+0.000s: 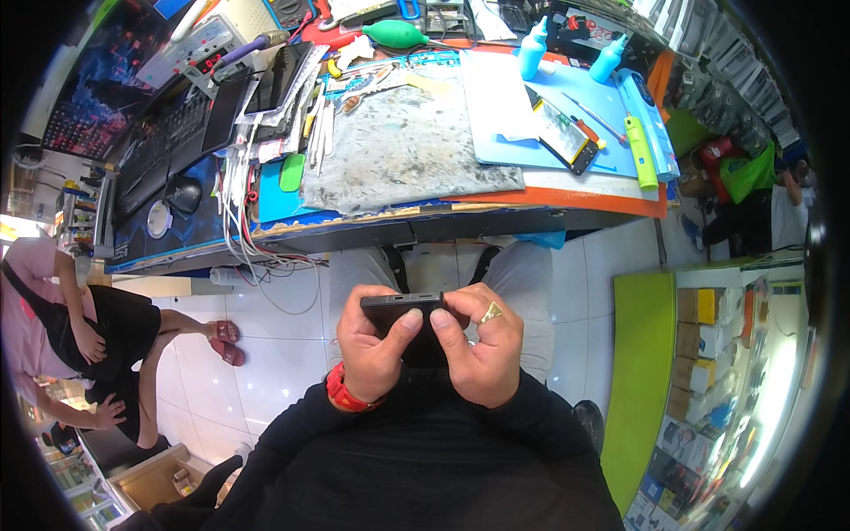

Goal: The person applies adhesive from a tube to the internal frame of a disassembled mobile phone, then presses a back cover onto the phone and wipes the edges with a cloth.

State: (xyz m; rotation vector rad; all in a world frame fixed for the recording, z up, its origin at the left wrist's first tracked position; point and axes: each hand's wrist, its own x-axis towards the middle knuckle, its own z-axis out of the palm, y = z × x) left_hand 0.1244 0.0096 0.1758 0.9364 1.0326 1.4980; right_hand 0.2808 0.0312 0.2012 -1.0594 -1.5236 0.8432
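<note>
Between my two hands, over my lap, I grip a dark smartphone (379, 303) by its two sides, its bottom edge with the charging port facing up. My left hand (373, 356), with a red watch at the wrist, wraps its left side, thumb on the near face. On the other side my right hand (482, 358), wearing a gold ring, holds it the same way, thumb pressed near the edge. Most of the phone's faces are hidden by my thumbs and the steep angle. Beyond, on the bench, lies a stained grey work mat (403, 142).
An opened phone (567, 133) lies on a blue mat (496, 142) beside a lime-green pen-shaped tool (639, 152) and blue bottles (532, 51). Left are cables (235, 190), a mouse (183, 193) and a keyboard (168, 133). A person (66, 327) sits at left; a glass display case (708, 380) stands right.
</note>
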